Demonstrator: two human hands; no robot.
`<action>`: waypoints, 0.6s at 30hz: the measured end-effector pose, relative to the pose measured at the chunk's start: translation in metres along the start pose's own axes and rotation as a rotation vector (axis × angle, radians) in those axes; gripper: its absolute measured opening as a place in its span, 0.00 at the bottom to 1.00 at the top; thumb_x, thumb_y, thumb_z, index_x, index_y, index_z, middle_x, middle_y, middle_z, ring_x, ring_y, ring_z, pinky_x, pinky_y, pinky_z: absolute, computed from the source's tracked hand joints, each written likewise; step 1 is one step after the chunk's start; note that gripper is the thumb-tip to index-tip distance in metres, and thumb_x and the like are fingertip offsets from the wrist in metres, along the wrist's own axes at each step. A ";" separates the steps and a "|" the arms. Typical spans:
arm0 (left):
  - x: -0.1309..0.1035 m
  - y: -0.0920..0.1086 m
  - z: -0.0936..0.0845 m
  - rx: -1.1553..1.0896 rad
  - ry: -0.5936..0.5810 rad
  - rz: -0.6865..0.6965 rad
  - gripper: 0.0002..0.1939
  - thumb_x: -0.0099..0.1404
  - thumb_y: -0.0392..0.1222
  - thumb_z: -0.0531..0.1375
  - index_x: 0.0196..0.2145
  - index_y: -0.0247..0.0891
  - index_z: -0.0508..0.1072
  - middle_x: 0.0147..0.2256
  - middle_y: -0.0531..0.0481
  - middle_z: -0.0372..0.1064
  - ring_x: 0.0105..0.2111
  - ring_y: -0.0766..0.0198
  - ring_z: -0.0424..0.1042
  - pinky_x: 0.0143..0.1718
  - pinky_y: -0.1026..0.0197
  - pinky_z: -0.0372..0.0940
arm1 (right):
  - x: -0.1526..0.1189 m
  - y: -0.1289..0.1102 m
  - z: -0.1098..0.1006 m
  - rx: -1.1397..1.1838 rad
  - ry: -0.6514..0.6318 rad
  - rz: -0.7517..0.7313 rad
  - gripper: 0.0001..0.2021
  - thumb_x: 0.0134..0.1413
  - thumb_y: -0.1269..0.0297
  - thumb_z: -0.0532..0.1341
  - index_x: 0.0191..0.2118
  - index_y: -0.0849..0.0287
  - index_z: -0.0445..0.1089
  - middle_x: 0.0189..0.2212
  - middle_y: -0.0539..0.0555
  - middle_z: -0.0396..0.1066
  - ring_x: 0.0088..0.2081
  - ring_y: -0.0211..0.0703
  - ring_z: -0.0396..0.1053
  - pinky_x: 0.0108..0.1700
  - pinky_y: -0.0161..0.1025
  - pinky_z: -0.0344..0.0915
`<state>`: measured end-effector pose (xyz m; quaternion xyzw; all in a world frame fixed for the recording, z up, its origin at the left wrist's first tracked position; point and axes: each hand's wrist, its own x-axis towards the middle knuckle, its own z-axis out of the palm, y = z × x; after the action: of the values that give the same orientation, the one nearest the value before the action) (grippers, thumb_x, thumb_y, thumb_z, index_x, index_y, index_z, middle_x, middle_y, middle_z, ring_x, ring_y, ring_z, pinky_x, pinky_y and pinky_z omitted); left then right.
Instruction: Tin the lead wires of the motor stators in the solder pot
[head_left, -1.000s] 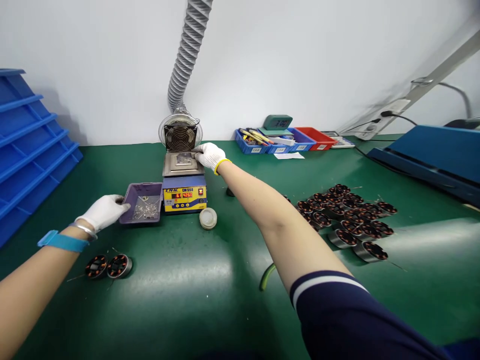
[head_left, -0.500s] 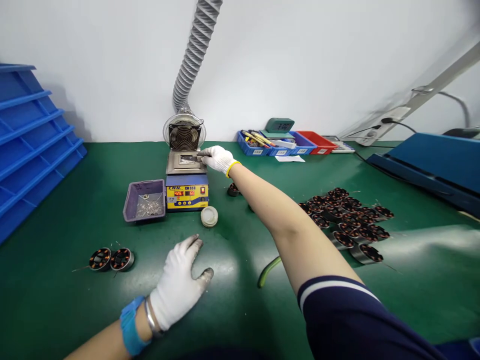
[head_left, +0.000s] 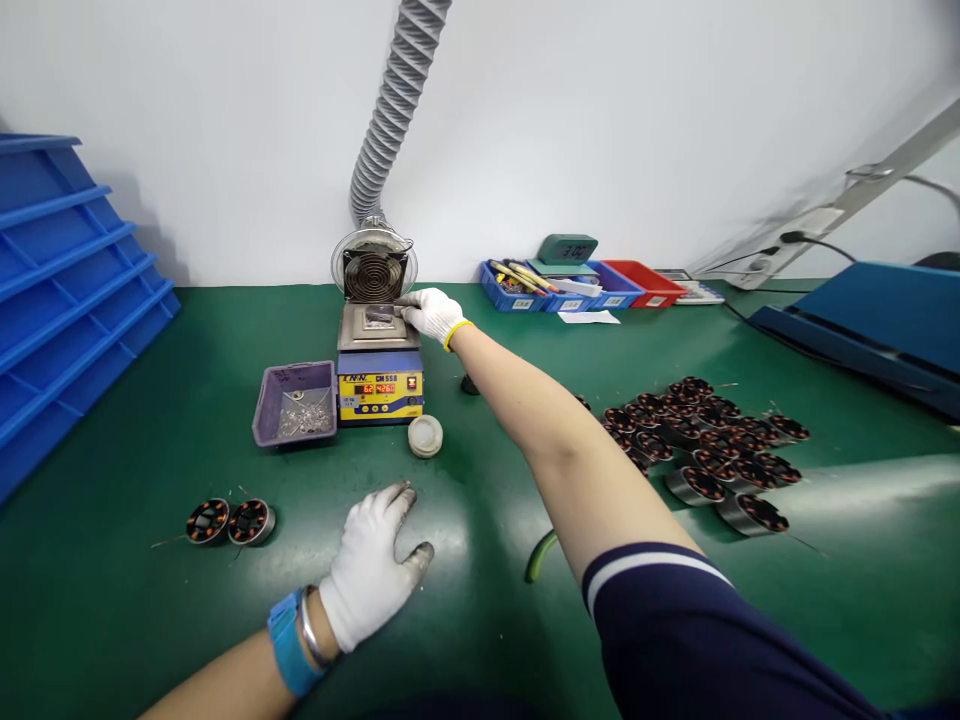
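Note:
My right hand [head_left: 430,311], in a white glove, reaches far forward to the blue and yellow solder pot [head_left: 379,375]. Its fingers pinch a small flat metal tool [head_left: 384,313] that lies over the pot's square top. My left hand [head_left: 373,565], also gloved, rests flat on the green mat [head_left: 465,560] with fingers spread and holds nothing. Two copper-wound motor stators [head_left: 230,521] lie to its left. A purple tray [head_left: 294,402] with metal scraps stands left of the solder pot.
A fan with a grey ribbed hose [head_left: 397,100] stands behind the pot. A white round lid [head_left: 425,436] lies in front of it. Several stators [head_left: 705,440] are heaped at the right. Blue bins [head_left: 67,290] are stacked at the left; small parts trays [head_left: 577,280] line the back wall.
My left hand left the purple tray and came down flat on the mat near me. My right hand stayed at the solder pot's top, shifting slightly.

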<state>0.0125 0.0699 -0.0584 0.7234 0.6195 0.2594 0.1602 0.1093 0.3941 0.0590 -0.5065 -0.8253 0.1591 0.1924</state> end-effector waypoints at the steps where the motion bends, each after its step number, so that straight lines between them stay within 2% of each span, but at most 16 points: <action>1: 0.000 0.000 0.000 -0.001 -0.001 -0.001 0.28 0.56 0.38 0.63 0.56 0.34 0.72 0.57 0.35 0.71 0.56 0.44 0.71 0.56 0.39 0.68 | 0.000 0.001 0.000 -0.003 -0.005 -0.008 0.20 0.59 0.61 0.59 0.56 0.50 0.75 0.53 0.47 0.77 0.58 0.46 0.72 0.59 0.38 0.66; 14: 0.001 0.001 -0.006 -0.020 -0.048 0.000 0.28 0.56 0.38 0.64 0.55 0.32 0.73 0.58 0.35 0.71 0.57 0.43 0.71 0.58 0.39 0.67 | -0.012 0.014 -0.004 0.006 -0.041 -0.053 0.20 0.58 0.60 0.62 0.56 0.46 0.75 0.50 0.45 0.79 0.54 0.44 0.74 0.57 0.38 0.67; 18: 0.001 0.000 -0.005 -0.010 -0.047 0.005 0.27 0.57 0.38 0.64 0.55 0.32 0.74 0.57 0.34 0.71 0.56 0.43 0.71 0.57 0.39 0.68 | -0.008 0.013 -0.002 0.022 -0.005 -0.025 0.20 0.60 0.61 0.59 0.57 0.48 0.75 0.51 0.46 0.78 0.55 0.44 0.73 0.57 0.38 0.68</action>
<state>0.0096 0.0701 -0.0544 0.7299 0.6125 0.2459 0.1777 0.1235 0.3928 0.0540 -0.4938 -0.8301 0.1673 0.1977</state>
